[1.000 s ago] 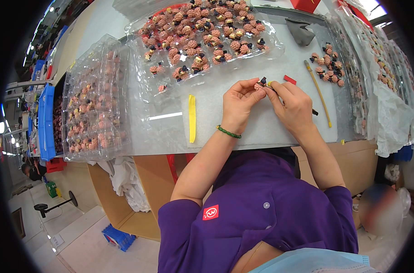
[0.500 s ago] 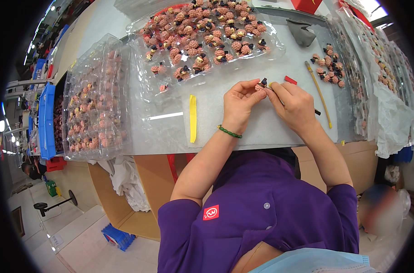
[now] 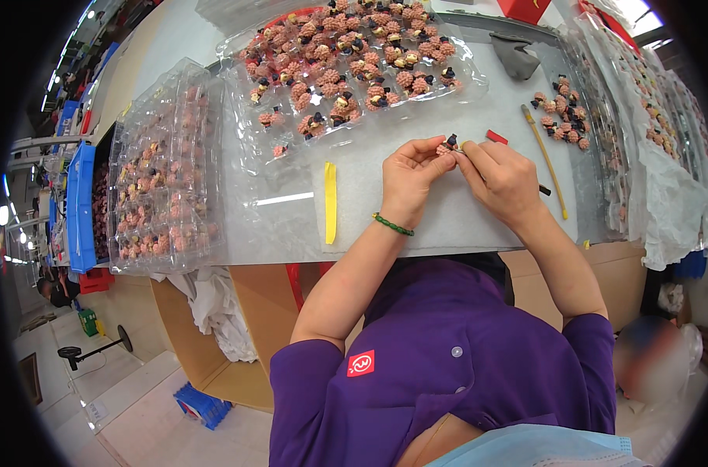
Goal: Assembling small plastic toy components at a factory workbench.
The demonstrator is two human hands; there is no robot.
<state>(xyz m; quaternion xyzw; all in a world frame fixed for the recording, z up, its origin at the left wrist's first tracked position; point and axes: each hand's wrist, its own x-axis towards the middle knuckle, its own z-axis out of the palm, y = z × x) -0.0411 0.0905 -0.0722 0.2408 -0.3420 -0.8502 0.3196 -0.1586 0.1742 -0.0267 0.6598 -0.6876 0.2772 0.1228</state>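
Observation:
Between the thumb and fingers of my left hand is a small pink, bumpy figurine with a dark top. My right hand is closed beside it, its fingertips meeting the figurine's right side. A thin, greyish tip shows at those fingertips, seemingly part of a slender tool mostly covered by the hand. A short black end sticks out behind the right hand; whether it belongs to the same tool I cannot tell. Both hands are above a white sheet on the table.
Clear trays of pink figurines lie at the back, with more stacked trays at left and right. A yellow strip, a wooden-handled brush, a red piece and loose figurines surround my hands. A blue bin stands far left.
Very little differs. The fingers of my right hand have shifted slightly against the figurine, and the black end behind that hand sits a touch differently. My left hand keeps its hold.

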